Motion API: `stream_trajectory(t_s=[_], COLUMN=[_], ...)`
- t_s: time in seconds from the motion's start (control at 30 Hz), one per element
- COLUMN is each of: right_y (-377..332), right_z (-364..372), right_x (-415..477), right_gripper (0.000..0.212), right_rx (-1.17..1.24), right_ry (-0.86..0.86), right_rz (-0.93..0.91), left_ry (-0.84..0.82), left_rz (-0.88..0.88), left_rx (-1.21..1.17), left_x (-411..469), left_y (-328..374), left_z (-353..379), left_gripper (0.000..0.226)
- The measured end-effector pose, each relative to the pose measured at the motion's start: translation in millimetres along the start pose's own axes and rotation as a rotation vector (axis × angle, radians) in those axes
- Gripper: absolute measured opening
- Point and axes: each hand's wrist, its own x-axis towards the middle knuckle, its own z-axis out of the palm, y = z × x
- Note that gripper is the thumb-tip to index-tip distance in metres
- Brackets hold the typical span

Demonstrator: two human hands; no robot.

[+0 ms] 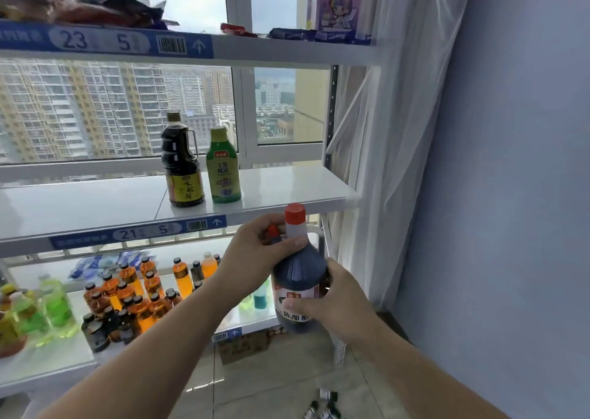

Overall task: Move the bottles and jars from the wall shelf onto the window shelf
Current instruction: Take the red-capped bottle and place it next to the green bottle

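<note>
Just below the window shelf (287,185), both hands carry one dark red-capped bottle (298,268). The left hand (255,249) curls its fingers round the neck, and the right hand (335,303) wraps the labelled body. This looks like the placing step: next, lift it over the edge and set it upright on bare shelf. Two bottles stand there: one yellow-labelled bottle (183,163) and one green bottle (223,169).
</note>
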Motion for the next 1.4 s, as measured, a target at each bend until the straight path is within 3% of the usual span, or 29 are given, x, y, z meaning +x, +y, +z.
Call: stream_trajectory(t_s=[0.3, 0.7, 0.93, 1.2, 1.4], right_y=[-7, 11, 38, 64, 75], right_z=[44, 57, 48, 51, 57], right_x=[113, 293, 402, 489, 519], right_gripper=[0.076, 0.078, 0.072, 0.072, 0.060], right_rx=[-0.010, 0.043, 0.095, 0.143, 0.164], right_ry=[0.020, -0.006, -0.100, -0.235, -0.289], right_rz=[-0.037, -0.097, -0.064, -0.024, -0.022], left_ry=[-0.055, 0.067, 0.119, 0.125, 0.160], left_rz=[-0.006, 0.027, -0.032, -0.093, -0.177], left_rx=[-0.021, 0.196, 0.198, 0.242, 0.095], left_x=[98, 255, 344, 414, 435], left_y=[-33, -86, -119, -144, -164], left_z=[-62, -101, -98, -103, -99], left_gripper=[0.029, 0.029, 0.039, 0.035, 0.035])
